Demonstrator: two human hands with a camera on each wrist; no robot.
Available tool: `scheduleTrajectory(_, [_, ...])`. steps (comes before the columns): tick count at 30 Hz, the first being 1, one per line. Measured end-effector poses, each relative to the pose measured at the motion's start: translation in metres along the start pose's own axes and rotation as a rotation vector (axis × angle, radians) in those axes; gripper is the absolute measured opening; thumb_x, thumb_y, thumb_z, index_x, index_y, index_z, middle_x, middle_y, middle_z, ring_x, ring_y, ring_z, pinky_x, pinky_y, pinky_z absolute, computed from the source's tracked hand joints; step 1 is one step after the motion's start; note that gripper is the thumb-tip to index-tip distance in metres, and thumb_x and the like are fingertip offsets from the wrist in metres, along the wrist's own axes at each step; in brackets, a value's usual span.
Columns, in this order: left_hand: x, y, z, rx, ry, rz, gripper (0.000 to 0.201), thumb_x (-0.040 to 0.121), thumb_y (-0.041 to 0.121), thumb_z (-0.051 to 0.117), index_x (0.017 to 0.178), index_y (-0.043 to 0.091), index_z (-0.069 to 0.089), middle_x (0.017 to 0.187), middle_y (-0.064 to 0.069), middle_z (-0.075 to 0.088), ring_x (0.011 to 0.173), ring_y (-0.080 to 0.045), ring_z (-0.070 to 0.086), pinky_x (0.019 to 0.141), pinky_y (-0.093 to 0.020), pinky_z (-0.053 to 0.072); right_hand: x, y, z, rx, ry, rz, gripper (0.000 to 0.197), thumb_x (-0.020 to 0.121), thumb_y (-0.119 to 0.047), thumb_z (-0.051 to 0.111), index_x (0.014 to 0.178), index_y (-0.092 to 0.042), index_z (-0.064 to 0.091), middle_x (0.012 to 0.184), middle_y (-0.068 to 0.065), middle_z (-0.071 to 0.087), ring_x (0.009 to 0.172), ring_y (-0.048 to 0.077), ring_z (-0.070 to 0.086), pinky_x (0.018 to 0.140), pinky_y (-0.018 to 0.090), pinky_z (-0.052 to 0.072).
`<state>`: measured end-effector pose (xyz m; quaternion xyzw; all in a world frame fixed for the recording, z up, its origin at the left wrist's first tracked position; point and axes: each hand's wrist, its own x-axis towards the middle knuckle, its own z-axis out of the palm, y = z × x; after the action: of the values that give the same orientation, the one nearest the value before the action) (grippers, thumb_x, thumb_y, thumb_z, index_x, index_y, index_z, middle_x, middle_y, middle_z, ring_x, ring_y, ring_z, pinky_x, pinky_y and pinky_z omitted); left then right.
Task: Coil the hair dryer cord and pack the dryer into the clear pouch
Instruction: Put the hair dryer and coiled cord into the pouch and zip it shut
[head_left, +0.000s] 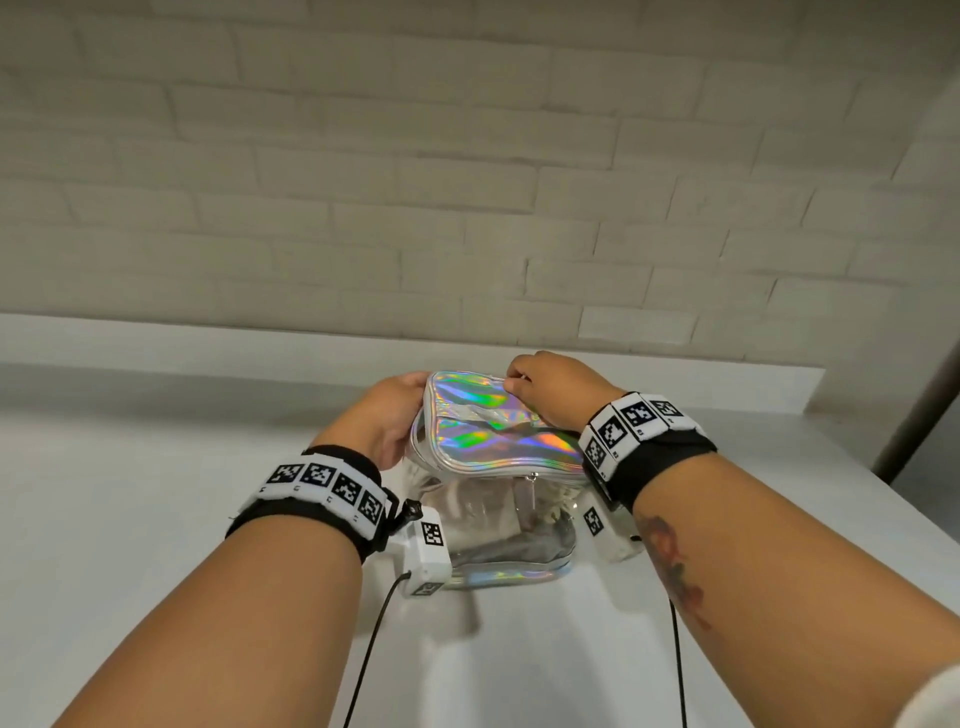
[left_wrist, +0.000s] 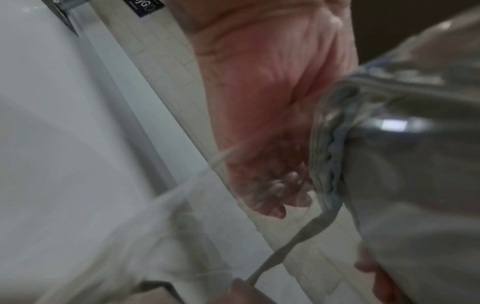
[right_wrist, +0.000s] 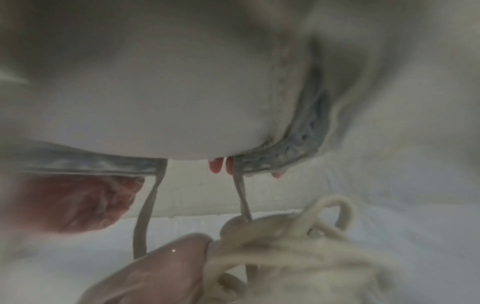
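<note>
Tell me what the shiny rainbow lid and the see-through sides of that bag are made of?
The pouch's top panel looks like glossy holographic vinyl or faux leather: it flashes green, pink and orange bands. The side wall seems soft clear plastic, since shapes inside show through and it wrinkles. The left hand and right hand hold the top.

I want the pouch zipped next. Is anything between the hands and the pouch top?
Nothing visible: the left hand holds the pouch by its left edge, and the right hand pinches its far rim.
</note>
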<state>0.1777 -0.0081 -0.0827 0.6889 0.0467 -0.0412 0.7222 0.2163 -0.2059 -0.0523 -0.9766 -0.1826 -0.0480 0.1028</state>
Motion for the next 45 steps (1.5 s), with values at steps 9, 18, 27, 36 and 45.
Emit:
scheduleTrajectory(9, [-0.001,0.002,-0.021,0.713,0.206,0.385,0.021,0.091,0.013,0.056,0.070,0.018,0.056,0.069,-0.004,0.052,0.065,-0.022,0.046,0.061,-0.030,0.035,0.004,0.001,0.006,-0.053,0.070,0.147,0.029,0.098,-0.023,0.039,0.111,-0.005,0.058,0.116,0.019,0.060,0.105,0.035,0.057,0.076,0.034,0.042])
scheduleTrajectory(18, [-0.043,-0.007,-0.014,1.154,0.180,0.693,0.023,0.088,0.025,0.058,0.071,0.012,0.064,0.075,-0.004,0.057,0.074,-0.029,0.056,0.063,-0.033,0.042,0.010,0.015,0.010,-0.104,0.121,0.290,0.021,0.091,-0.012,0.047,0.099,-0.001,0.062,0.110,0.022,0.065,0.101,0.038,0.061,0.078,0.034,0.044])
scheduleTrajectory(27, [-0.056,0.016,0.058,1.604,-0.135,1.045,0.017,0.076,0.020,0.065,0.058,0.021,0.067,0.058,0.002,0.046,0.063,-0.028,0.055,0.063,-0.031,0.027,0.009,0.015,0.010,-0.037,0.141,0.255,0.024,0.093,-0.020,0.044,0.091,-0.002,0.060,0.105,0.022,0.064,0.096,0.037,0.059,0.070,0.031,0.037])
scheduleTrajectory(36, [-0.072,0.032,0.073,1.372,-0.446,0.748,0.022,0.082,0.043,0.064,0.089,0.023,0.071,0.089,-0.001,0.066,0.087,-0.021,0.057,0.075,-0.034,0.046,-0.005,0.003,0.001,0.090,0.029,0.079,0.028,0.092,-0.027,0.048,0.108,-0.010,0.064,0.111,0.012,0.067,0.101,0.028,0.059,0.076,0.030,0.041])
scheduleTrajectory(45, [-0.050,0.003,0.015,0.738,-0.013,0.309,0.025,0.093,0.028,0.052,0.112,0.044,0.053,0.126,-0.005,0.056,0.114,-0.022,0.058,0.082,-0.028,0.046,-0.093,-0.009,0.000,0.218,0.114,-0.034,0.070,0.086,-0.063,0.040,0.146,-0.030,0.028,0.157,0.002,0.026,0.145,0.018,0.021,0.118,0.039,0.018])
